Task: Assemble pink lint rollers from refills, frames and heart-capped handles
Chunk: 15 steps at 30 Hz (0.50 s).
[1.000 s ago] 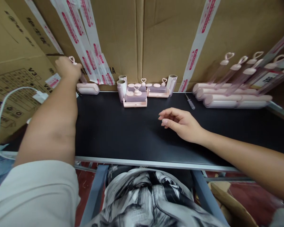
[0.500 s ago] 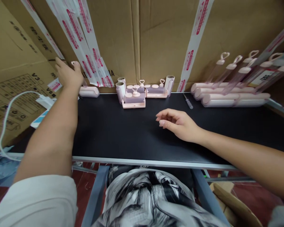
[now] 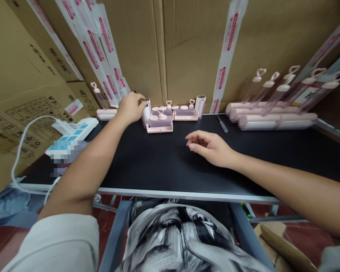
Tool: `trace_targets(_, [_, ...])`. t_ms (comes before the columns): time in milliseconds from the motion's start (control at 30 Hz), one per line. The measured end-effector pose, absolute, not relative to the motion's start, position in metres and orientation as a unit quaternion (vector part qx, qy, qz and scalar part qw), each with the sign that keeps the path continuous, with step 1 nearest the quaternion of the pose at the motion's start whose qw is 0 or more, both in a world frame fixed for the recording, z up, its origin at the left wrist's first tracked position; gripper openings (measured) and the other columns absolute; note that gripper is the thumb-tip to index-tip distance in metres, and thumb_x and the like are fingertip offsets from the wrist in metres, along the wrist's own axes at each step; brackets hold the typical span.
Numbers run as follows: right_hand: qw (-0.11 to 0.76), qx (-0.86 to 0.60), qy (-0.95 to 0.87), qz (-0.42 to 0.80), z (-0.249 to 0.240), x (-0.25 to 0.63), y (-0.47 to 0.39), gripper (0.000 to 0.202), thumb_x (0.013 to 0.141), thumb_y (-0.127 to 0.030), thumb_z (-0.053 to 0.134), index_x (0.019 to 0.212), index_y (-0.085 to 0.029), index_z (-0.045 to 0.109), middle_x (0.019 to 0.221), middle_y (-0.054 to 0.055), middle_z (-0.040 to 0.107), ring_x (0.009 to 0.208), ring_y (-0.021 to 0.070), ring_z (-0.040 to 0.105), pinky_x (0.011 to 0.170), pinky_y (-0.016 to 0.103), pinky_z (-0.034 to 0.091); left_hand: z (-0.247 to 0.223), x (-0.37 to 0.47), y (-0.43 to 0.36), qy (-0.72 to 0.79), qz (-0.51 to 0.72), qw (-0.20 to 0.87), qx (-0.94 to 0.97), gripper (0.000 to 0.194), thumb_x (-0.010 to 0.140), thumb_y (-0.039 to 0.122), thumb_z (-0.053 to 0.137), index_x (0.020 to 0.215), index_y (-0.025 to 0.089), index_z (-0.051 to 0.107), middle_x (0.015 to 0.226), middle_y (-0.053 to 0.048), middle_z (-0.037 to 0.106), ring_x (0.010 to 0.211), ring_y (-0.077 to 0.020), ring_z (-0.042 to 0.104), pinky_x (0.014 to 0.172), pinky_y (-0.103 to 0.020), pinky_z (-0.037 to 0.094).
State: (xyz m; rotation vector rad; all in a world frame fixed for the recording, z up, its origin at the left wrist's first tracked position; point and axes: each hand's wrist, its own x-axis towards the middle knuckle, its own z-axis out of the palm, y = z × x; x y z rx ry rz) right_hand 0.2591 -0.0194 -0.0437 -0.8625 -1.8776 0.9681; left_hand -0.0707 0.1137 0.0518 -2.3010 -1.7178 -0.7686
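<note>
My left hand (image 3: 131, 108) reaches to the back of the black table, its fingers apart beside the upright white-and-pink tube (image 3: 146, 116) at the left end of a pink unit. Whether a fingertip touches the tube is unclear. That pink unit (image 3: 159, 129) has a lilac body and a heart-shaped loop on top. A similar pink unit (image 3: 186, 118) stands just right of it. My right hand (image 3: 211, 148) rests palm inward on the table, fingers loosely curled, thumb apart, holding nothing.
A small screwdriver (image 3: 222, 124) lies behind my right hand. Pink rolls (image 3: 277, 122) with upright clear tubes stand at the right. At the left are another pink piece (image 3: 106, 114) with a tube and a white-and-blue power strip (image 3: 73, 134). Cardboard (image 3: 192, 49) walls the back.
My left hand has moved right, from the tube at the far left to the pink units in the middle. That far-left tube is now uncovered. My right hand has stayed put.
</note>
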Motion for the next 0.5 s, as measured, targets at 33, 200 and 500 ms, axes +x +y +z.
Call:
trace_targets(33, [0.415,-0.342,-0.751,0.383,-0.044,0.260,-0.019,0.032,0.095,-0.045,0.075,0.117,-0.022,0.072,0.096,0.005,0.075,0.081,0.0193,0.066,0.074,0.034,0.053,0.048,-0.071,0.116,-0.599,-0.263,0.078,-0.752,0.033,0.098,0.038,0.063,0.115,0.018,0.083,0.119,-0.014,0.079,0.116,-0.0339,0.071,0.110,-0.049,0.053])
trace_targets(200, [0.409,-0.331,-0.760,0.381,-0.043,0.261,-0.019,0.031,0.097,-0.044,0.074,0.119,-0.022,0.071,0.098,0.005,0.076,0.084,0.0199,0.068,0.078,0.035,0.055,0.034,-0.075,0.126,-0.641,-0.276,0.055,-0.714,0.031,0.091,0.041,0.071,0.107,0.018,0.085,0.114,-0.014,0.081,0.108,-0.0316,0.073,0.104,-0.043,0.056])
trace_targets(500, [0.408,-0.328,-0.758,0.389,-0.041,0.260,-0.021,0.030,0.097,-0.043,0.073,0.119,-0.023,0.069,0.097,0.005,0.076,0.082,0.0192,0.067,0.077,0.035,0.054,0.026,-0.063,0.129,-0.661,-0.293,0.033,-0.690,0.027,0.088,0.034,0.072,0.104,0.018,0.086,0.111,-0.013,0.085,0.105,-0.0317,0.075,0.092,-0.038,0.056])
